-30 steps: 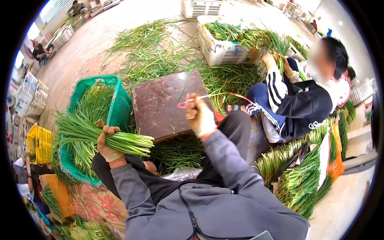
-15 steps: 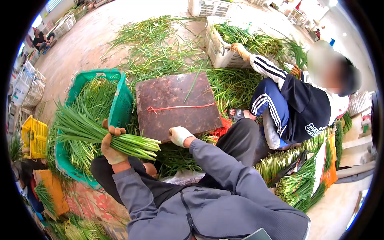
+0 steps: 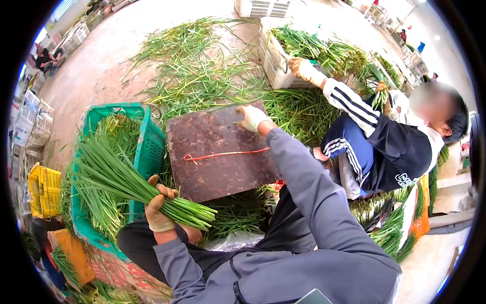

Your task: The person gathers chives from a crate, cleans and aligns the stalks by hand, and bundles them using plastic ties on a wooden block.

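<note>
your left hand (image 3: 161,205) grips a bunch of green stalks (image 3: 134,175), its cut ends pointing right of that hand and its leaves fanning left over a green crate (image 3: 152,147). your right hand (image 3: 251,117) is over the far edge of a dark board (image 3: 212,137); whether it touches is unclear. nearer you than that hand, a red tie (image 3: 223,154) lies across the board. beyond it, loose stalks (image 3: 192,55) cover the floor, and right of it a co-worker's gloved hand (image 3: 302,68) is at a white crate (image 3: 276,68).

No legible text; blurred white lettering (image 3: 405,180) on a dark jacket (image 3: 397,147)
</note>
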### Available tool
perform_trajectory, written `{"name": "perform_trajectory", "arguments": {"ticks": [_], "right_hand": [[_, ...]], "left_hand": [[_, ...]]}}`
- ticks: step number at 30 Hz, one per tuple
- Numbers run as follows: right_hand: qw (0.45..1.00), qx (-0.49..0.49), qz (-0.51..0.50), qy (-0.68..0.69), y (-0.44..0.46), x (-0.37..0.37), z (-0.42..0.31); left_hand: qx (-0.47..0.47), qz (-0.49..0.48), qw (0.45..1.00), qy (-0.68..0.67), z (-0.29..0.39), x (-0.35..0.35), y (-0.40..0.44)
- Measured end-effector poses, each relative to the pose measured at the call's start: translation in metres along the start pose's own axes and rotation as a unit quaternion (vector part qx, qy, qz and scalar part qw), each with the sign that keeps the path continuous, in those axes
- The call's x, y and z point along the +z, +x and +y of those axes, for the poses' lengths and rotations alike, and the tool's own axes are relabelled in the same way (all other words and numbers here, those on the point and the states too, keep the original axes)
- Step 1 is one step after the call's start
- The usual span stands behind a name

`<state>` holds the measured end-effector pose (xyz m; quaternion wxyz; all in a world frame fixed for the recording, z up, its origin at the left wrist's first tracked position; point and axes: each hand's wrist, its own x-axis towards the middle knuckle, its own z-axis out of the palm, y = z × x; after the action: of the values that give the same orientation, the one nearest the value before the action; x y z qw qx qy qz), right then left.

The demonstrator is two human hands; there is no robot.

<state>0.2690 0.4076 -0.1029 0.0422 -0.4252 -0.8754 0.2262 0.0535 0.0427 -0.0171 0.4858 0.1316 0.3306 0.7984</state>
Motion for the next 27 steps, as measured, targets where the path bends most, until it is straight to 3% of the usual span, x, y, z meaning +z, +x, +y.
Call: {"name": "perform_trajectory", "arguments": {"ticks": [3, 5, 7, 8, 9, 12, 14, 15, 18, 20, 24, 26, 27], "right_hand": [[0.956, 0.068, -0.283, -0.018, -0.014, -0.029, 0.019], [0.946, 0.059, -0.277, -0.160, -0.029, -0.049, 0.010], [0.968, -0.002, 0.071, -0.241, -0.021, -0.035, 0.043], [0.985, -0.005, 0.089, -0.145, -0.014, -0.034, 0.056], [0.986, -0.006, 0.090, -0.141, -0.015, -0.042, 0.052], [0.995, -0.001, -0.057, -0.081, -0.022, -0.059, 0.024], [0.997, -0.022, -0.054, -0.050, -0.032, -0.064, 0.003], [0.998, -0.037, -0.050, -0.025, -0.038, -0.069, -0.008], [0.998, -0.036, -0.044, 0.008, -0.056, -0.073, -0.028], [0.999, -0.018, -0.036, 0.036, -0.076, -0.071, -0.040], [0.995, 0.019, -0.100, 0.011, -0.096, -0.001, -0.048], [0.998, -0.032, -0.036, -0.041, -0.106, 0.043, -0.045], [0.996, -0.061, -0.008, -0.071, -0.111, 0.055, -0.046]], "left_hand": [[-0.006, -0.008, 1.000, -0.005, -0.005, -0.002, 0.009], [-0.014, -0.011, 1.000, -0.001, -0.012, -0.001, 0.014], [-0.024, 0.002, 1.000, 0.004, -0.018, 0.005, 0.015], [-0.030, 0.005, 0.999, 0.008, -0.020, 0.006, 0.018], [-0.029, 0.006, 0.999, 0.013, -0.024, 0.007, 0.022], [-0.096, 0.074, 0.989, 0.079, -0.036, 0.021, 0.035], [-0.149, 0.089, 0.971, 0.164, -0.050, 0.039, 0.055], [-0.185, 0.106, 0.967, 0.136, -0.065, 0.036, 0.071], [-0.190, 0.130, 0.931, 0.283, -0.117, 0.041, 0.119], [-0.122, 0.122, 0.884, 0.435, -0.151, 0.041, 0.149], [-0.125, 0.145, 0.834, 0.518, -0.217, 0.009, 0.184], [-0.138, 0.176, 0.776, 0.589, -0.223, 0.009, 0.181], [-0.139, 0.176, 0.775, 0.591, -0.220, 0.013, 0.170]]}}
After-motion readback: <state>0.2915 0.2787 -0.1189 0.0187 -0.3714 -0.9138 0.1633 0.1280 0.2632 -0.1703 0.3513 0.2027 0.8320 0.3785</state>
